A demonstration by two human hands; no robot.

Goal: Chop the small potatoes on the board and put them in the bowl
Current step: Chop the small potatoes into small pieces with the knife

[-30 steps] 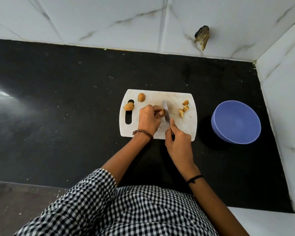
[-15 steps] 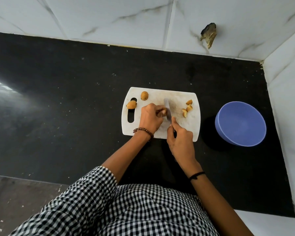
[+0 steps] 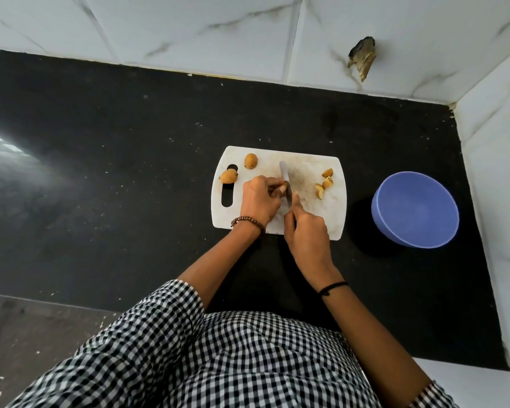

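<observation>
**Mid-chop, bowl waiting**

I see the left hand [image 3: 259, 201] curled over a small potato [image 3: 282, 188], pinning it to the board [image 3: 306, 163]. The right hand [image 3: 305, 231] grips the knife [image 3: 285, 179] — blade down against that potato. Two whole potatoes [image 3: 251, 161] sit just beyond the left hand. The cut pieces [image 3: 324, 183] lie beyond the right hand, toward the bowl [image 3: 414, 209], which stands well to its right on the tabletop [image 3: 130, 172] with nothing showing in it. I judge the chopping roughly half done. The next move calls for a clean downward press, fingertips tucked clear of the edge.
</observation>
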